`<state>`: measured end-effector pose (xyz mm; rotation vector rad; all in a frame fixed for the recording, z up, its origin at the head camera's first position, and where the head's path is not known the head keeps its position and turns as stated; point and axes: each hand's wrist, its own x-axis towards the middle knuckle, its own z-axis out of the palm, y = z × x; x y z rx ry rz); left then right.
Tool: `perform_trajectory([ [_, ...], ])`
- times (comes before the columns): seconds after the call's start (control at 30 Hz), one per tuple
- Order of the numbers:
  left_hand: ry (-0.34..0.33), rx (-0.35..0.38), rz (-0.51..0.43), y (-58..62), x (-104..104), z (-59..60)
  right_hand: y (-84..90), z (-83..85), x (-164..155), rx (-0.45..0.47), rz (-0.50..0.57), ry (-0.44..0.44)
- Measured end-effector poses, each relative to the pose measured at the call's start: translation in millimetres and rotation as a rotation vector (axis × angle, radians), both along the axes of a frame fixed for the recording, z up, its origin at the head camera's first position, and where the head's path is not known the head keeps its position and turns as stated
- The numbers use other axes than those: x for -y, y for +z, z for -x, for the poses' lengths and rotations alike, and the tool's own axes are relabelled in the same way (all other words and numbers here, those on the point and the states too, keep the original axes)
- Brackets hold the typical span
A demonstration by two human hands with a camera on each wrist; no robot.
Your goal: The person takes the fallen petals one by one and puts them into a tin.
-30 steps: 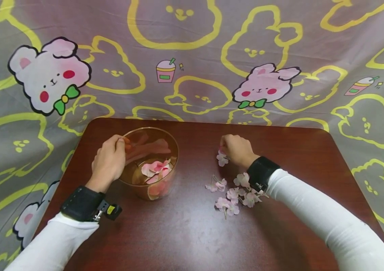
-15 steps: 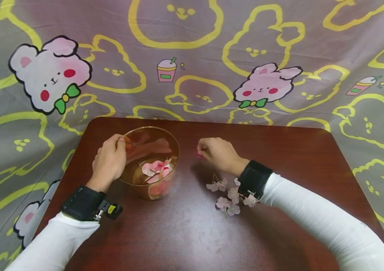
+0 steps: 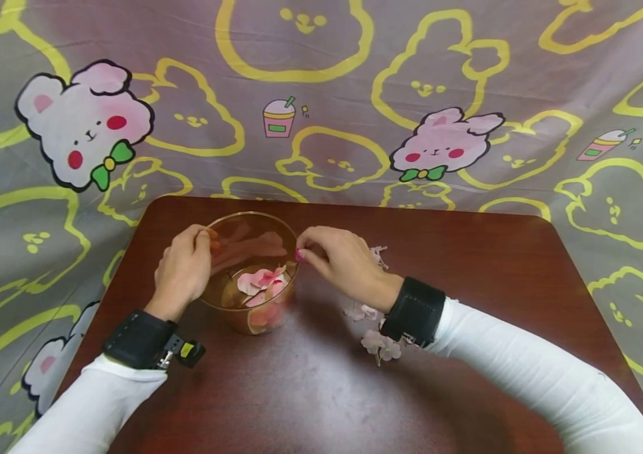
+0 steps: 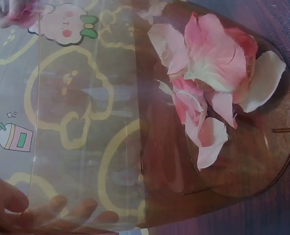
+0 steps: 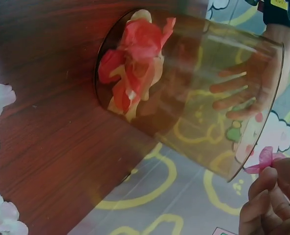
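A clear brownish plastic bowl point(image 3: 290, 238) stands on the dark red table point(image 3: 310, 391) and holds several pink and white petals point(image 3: 261, 284) point(image 4: 208, 83) point(image 5: 132, 58). My left hand point(image 3: 182, 271) grips the bowl's left rim, fingers curled round its wall point(image 4: 61, 215). At the bowl's right rim my right hand point(image 3: 335, 258) pinches a small pink petal point(image 3: 300, 255) point(image 5: 264, 159) between thumb and fingertips. Loose pale pink blossoms point(image 3: 381, 347) lie on the table under and beside my right wrist.
A grey cloth point(image 3: 321, 94) printed with yellow outlines and pink bunnies hangs behind the table and drapes round its sides. One more blossom point(image 3: 379, 254) lies behind my right hand. Black wrist straps sit on both white sleeves.
My right hand has picked a petal from the blossoms at the right and carried it leftward to the bowl's right rim. The left hand and the bowl have stayed put.
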<state>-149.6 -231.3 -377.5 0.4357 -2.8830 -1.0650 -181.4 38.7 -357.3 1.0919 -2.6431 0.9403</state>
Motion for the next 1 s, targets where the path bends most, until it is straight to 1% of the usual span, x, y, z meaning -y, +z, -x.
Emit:
perform_trajectory([
  [0.13,-0.002,0.005,0.001,0.1,-0.3,0.5,-0.7,-1.6,5.5,-0.002,0.012,0.031],
  [0.27,-0.003,0.006,0.007,-0.2,0.4,0.3,-2.4,-1.1,14.5,-0.005,-0.008,0.044],
  [0.4,-0.004,0.004,0.005,-0.7,0.1,0.0,-3.1,-0.8,22.0,0.007,-0.053,0.032],
  [0.53,-0.002,0.008,0.002,-0.9,-0.8,0.3,-3.6,-1.3,25.4,0.046,-0.112,0.017],
  [0.7,0.002,0.014,0.004,-1.0,-1.2,0.9,-5.3,-2.3,25.5,0.071,-0.155,0.022],
  [0.8,0.001,0.016,0.003,-0.6,-1.3,1.1,-4.9,-3.1,23.9,0.067,-0.147,0.022],
  [1.0,0.002,0.015,-0.003,-0.7,-1.2,0.7,-3.2,-3.4,18.8,0.063,-0.094,0.014],
])
